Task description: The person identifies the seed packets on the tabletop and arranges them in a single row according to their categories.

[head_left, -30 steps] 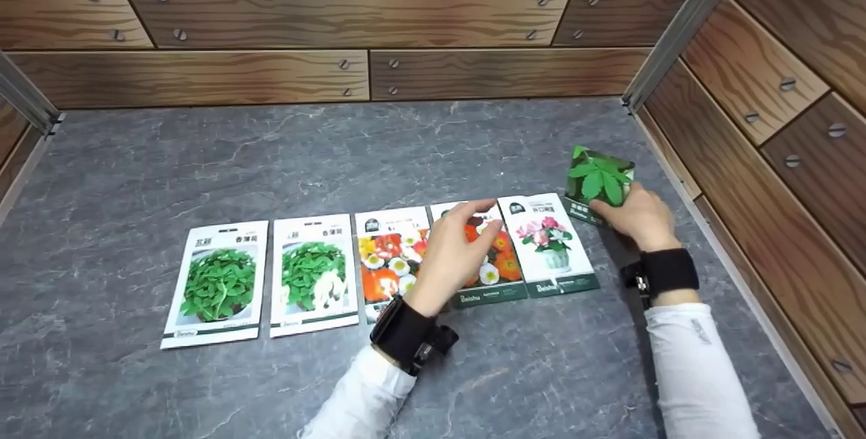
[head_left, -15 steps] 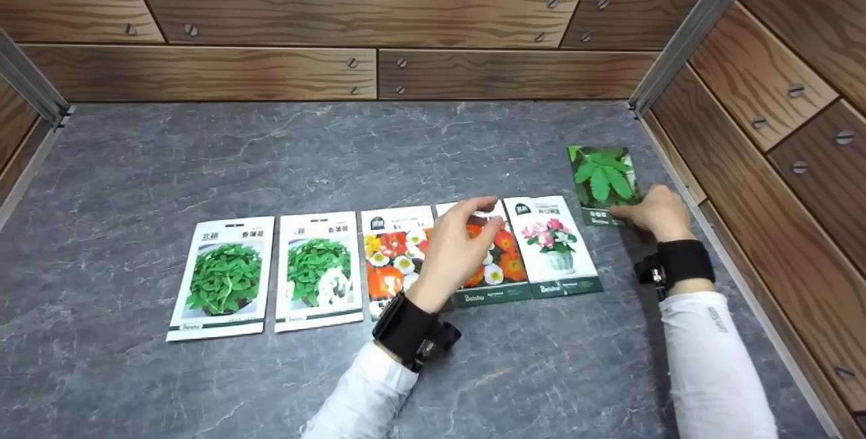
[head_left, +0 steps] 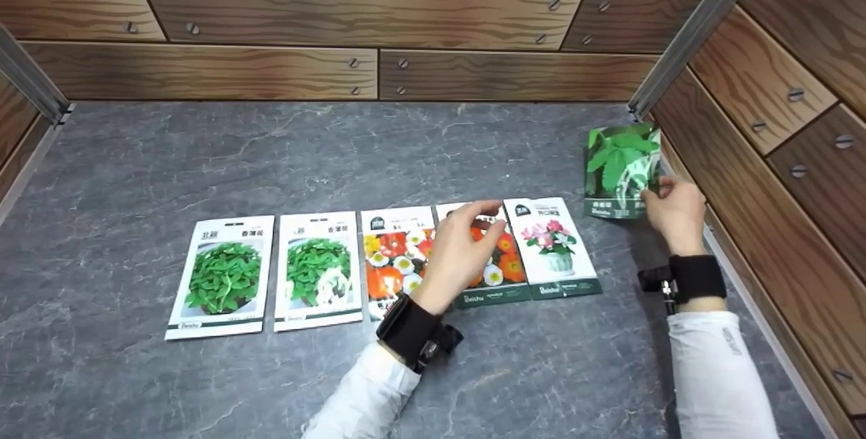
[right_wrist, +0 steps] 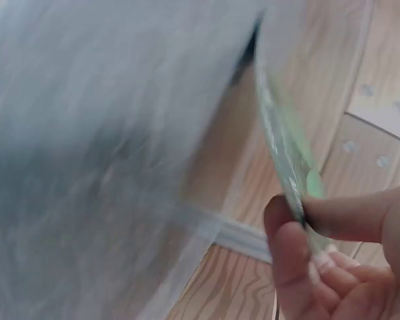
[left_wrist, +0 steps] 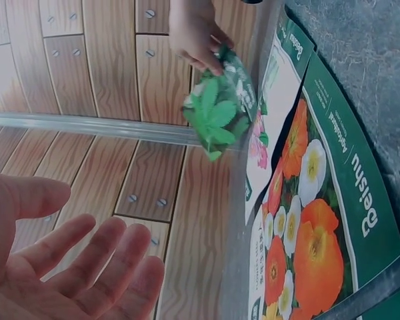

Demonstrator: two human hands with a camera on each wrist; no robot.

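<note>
My right hand [head_left: 676, 212] pinches a green seed packet [head_left: 619, 162] with a leaf picture by its lower right corner. The right wrist view shows this packet [right_wrist: 283, 140] edge-on between thumb and fingers, raised off the table. My left hand [head_left: 463, 246] hovers over two seed packets with orange and white flowers, its fingers relaxed and holding nothing. It partly hides the left flower packet [head_left: 385, 270] and the right flower packet [head_left: 511, 270]. A pink-flower packet [head_left: 555, 249] lies right beside them. In the left wrist view the left palm [left_wrist: 60, 280] faces upward in frame, fingers spread.
Two white seed packets with green herb pictures, a left one [head_left: 220, 276] and a right one [head_left: 318, 270], continue the row leftward on the grey marbled table [head_left: 304, 155]. Wood-patterned walls [head_left: 338, 13] enclose the back and right side.
The right hand has moved right and lifted the green packet up from the table, tilting it more upright. The left hand and the row of packets stay almost in place.
</note>
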